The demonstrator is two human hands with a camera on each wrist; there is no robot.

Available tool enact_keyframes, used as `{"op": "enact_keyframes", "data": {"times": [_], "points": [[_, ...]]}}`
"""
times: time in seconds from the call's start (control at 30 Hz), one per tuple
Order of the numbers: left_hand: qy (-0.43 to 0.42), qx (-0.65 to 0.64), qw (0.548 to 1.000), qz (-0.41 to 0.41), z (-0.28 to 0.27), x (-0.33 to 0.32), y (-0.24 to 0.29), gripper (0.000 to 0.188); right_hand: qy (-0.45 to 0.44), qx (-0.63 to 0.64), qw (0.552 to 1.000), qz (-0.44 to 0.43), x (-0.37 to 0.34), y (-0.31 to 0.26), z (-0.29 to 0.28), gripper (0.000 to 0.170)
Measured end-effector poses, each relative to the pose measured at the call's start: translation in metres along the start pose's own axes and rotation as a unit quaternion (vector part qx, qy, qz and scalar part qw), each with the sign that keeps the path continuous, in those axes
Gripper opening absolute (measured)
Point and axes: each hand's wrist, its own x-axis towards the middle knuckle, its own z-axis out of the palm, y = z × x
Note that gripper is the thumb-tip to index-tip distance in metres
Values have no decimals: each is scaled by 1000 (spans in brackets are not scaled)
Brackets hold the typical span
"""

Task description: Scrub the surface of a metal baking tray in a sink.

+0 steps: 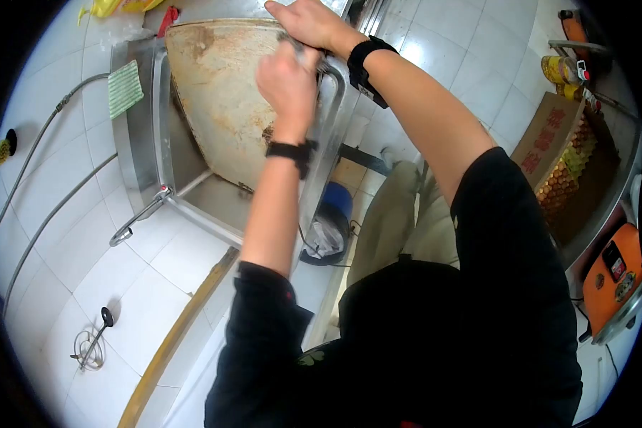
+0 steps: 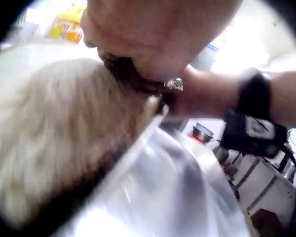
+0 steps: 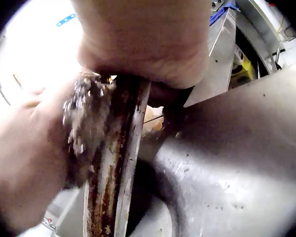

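Note:
A stained, rust-marked metal panel (image 1: 217, 93) stands tilted in a steel sink (image 1: 221, 207). My left hand (image 1: 289, 85) grips a steel wool scrubber (image 3: 86, 113) against the panel's edge, close beside my other hand. At the top of the panel, my right hand (image 1: 310, 25) holds its edge. The right wrist view shows that hand (image 3: 143, 44) over the rusty rim (image 3: 111, 173), with its fingertips hidden. In the left wrist view, the left hand (image 2: 153, 39) is above the blurred panel face (image 2: 64, 123).
A green striped cloth (image 1: 125, 89) hangs over the sink's left rim, near a faucet (image 1: 143, 217). Below the sink's right side is a blue bin (image 1: 337, 200). To the right stand a carton of eggs (image 1: 567, 167) and an orange stool-like surface (image 1: 613, 274) with a phone.

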Motion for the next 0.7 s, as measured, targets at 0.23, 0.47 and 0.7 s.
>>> {"op": "enact_keyframes", "data": {"times": [0.23,0.47,0.7], "points": [[0,-21,998,51,-5,15,-8,38,1,-39,999,-5,0,4,0,67],[-3,-28,999,-19,0,-1,2,42,-1,-23,999,-25,7,9,2,67],[-17,38,999,32,6,53,-32,49,-5,15,999,-32,6,8,2,66]]}}
